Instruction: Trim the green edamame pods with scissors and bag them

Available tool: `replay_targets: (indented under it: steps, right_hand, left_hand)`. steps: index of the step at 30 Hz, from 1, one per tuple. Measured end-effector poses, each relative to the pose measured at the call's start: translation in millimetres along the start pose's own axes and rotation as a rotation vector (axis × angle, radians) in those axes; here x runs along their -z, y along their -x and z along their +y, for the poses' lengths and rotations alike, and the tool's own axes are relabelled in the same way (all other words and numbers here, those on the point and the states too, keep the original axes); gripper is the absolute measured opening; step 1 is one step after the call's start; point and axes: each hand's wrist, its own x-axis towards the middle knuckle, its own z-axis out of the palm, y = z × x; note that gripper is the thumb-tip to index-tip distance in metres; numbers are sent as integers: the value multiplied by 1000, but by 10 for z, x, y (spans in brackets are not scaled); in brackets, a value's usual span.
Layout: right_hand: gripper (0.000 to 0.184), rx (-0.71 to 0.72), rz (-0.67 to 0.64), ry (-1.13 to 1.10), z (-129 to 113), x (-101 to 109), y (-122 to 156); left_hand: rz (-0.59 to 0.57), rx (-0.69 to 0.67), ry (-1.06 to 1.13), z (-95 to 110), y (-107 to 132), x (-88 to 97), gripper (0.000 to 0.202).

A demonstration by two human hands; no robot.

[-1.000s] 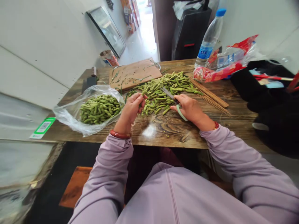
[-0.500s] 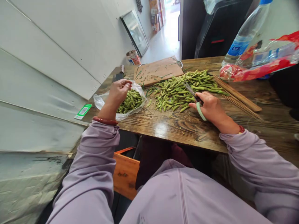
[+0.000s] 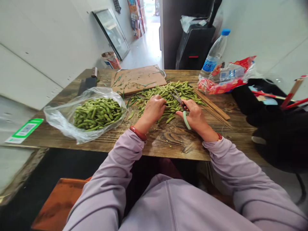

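A pile of green soybean pods (image 3: 181,87) lies on the wooden table (image 3: 166,141). My left hand (image 3: 154,108) is over the near left part of this pile, its fingers bent together at the pods. Whatever lies between the fingertips is hidden. Scissors (image 3: 177,97) with pale green handles are gripped in my right hand (image 3: 194,115). Their blades point forward and left over the pile and look slightly parted. Left of my left hand, a clear plastic bag (image 3: 60,112) lies with its mouth spread around more pods (image 3: 98,113).
Behind the pile is a cutting board (image 3: 137,78) with green scraps. Wooden sticks (image 3: 213,104) lie right of the pods. Farther right stand a water bottle (image 3: 213,59), red-and-clear packaging (image 3: 223,85) and black items (image 3: 281,134). A dark cleaver-like blade (image 3: 87,85) lies back left.
My left hand has moved right, from above the bag to the pod pile. My right hand still holds the scissors over the pods. The view has turned to the right.
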Motion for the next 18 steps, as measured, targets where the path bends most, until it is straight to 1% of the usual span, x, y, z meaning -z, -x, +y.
replay_targets:
  steps: [2, 5, 8, 11, 14, 16, 18]
  right_hand:
    - [46, -15, -16, 7, -18, 6, 0]
    - [46, -26, -26, 3, -39, 16, 0]
    - [46, -29, -21, -13, -54, 22, 1]
    - [45, -28, -26, -31, -66, 25, 6]
    - [45, -18, -27, -41, -76, 29, 13]
    - [46, -3, -23, -42, -76, 33, 19]
    - [46, 9, -26, -34, -71, 38, 26]
  left_hand:
    - [-28, -14, -67, 75, -91, -70, 26]
    - [-66, 2, -131, 128, -162, -148, 26]
    - [-86, 11, -128, 123, -140, -178, 25]
    - [-149, 12, -81, 62, -45, -146, 24]
    - [-178, 40, 18, -55, 70, -88, 20]
    - [-141, 84, 143, -144, 134, -61, 17]
    - [-74, 143, 334, -213, 181, -48, 11]
